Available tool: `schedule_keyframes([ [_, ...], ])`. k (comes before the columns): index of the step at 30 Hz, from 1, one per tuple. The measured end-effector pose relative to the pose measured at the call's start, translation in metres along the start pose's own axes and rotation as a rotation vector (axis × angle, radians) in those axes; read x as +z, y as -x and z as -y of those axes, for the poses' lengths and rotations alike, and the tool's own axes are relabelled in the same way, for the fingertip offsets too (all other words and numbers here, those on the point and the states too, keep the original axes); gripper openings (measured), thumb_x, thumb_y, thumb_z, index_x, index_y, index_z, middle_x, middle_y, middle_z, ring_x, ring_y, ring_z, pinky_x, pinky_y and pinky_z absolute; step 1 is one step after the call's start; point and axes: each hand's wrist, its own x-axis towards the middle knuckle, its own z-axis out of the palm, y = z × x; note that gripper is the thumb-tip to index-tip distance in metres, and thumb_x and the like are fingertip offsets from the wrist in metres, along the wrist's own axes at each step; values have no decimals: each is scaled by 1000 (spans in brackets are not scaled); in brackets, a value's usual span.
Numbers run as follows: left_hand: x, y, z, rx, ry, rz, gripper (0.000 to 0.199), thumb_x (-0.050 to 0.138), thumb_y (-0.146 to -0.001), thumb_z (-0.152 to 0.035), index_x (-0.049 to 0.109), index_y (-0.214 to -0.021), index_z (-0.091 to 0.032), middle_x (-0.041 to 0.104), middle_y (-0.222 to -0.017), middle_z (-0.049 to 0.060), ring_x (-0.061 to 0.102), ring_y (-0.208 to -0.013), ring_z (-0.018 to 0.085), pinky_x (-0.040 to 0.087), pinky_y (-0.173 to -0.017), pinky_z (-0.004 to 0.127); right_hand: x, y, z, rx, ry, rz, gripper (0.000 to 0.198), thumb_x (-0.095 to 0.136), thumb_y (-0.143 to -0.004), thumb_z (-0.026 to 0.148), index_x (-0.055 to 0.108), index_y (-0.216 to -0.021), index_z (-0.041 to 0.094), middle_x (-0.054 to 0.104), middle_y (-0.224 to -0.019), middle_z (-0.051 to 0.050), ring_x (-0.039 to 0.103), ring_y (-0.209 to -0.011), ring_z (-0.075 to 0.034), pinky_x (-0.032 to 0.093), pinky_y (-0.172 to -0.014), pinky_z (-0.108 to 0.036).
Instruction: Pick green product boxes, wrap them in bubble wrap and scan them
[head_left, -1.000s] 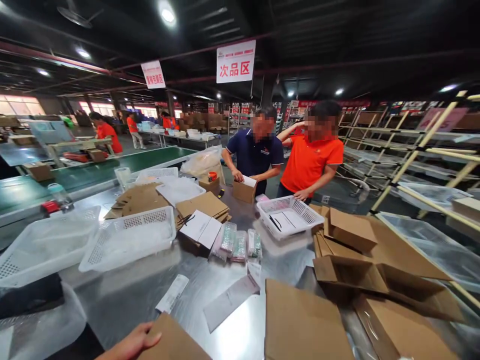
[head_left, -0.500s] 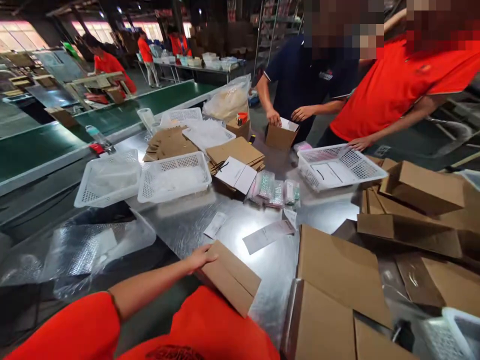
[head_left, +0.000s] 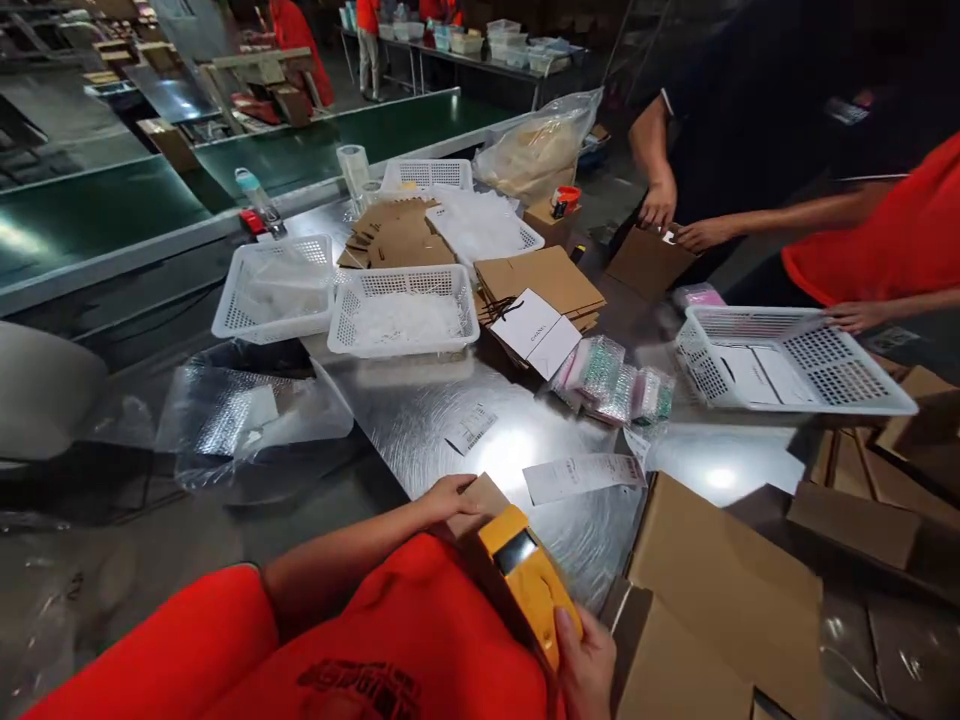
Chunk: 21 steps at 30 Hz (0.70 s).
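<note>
My left hand [head_left: 454, 500] grips the far end of a small brown cardboard box [head_left: 486, 492] held against the front of my body. Over that box lies a yellow handheld device [head_left: 536, 580] with a dark rectangular window, covering most of its top. My right hand [head_left: 589, 655] is closed around the device's near end, thumb on top. Just beyond the box, a printed label slip [head_left: 471, 428] and a longer paper slip [head_left: 583, 477] rest on the metal table [head_left: 420, 420]. Whether the device touches the box, I cannot tell.
Farther back are white baskets [head_left: 405, 345], flat cardboard [head_left: 551, 275], a white paper bag [head_left: 536, 335] and bubble-wrapped packs [head_left: 604, 370]. Open cartons [head_left: 727, 580] crowd the right. Across the table, a co-worker's hands [head_left: 679, 222] hold a box; another person's hand [head_left: 851, 315] touches a basket.
My right hand has come into view with the yellow device, now over the small box. My left hand keeps hold of the box. The camera view has shifted downward and left.
</note>
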Motion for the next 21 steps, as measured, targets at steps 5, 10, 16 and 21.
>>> schedule_keyframes([
  [5,-12,19,-21,84,-68,-81,41,68,-76,-24,69,-116,-17,68,-120,10,60,-111,27,48,-94,37,-21,2,-32,-121,36,-18,67,58,-65,83,61,-49,18,55,-46,-3,49,-43,-15,41,-41,-26],
  [10,10,45,-65,105,-256,-50,30,52,-90,-37,68,-77,-15,63,-72,1,58,-74,17,47,-72,29,-16,4,-30,-108,12,19,64,59,-70,79,53,-49,19,48,-47,0,42,-46,-12,37,-43,-25],
  [16,28,42,-79,14,-141,-61,23,55,-82,-19,56,-59,-16,49,-56,-6,46,-58,9,35,-56,20,-12,6,-13,-47,-11,36,62,60,-71,77,46,-50,20,41,-49,3,37,-48,-11,34,-42,-24],
  [21,15,33,-67,-26,-161,-129,21,62,-77,-21,59,-56,-15,51,-51,-6,48,-52,9,35,-53,21,-11,1,16,-20,82,175,59,61,-72,73,45,-51,21,39,-50,3,36,-49,-11,33,-41,-23],
])
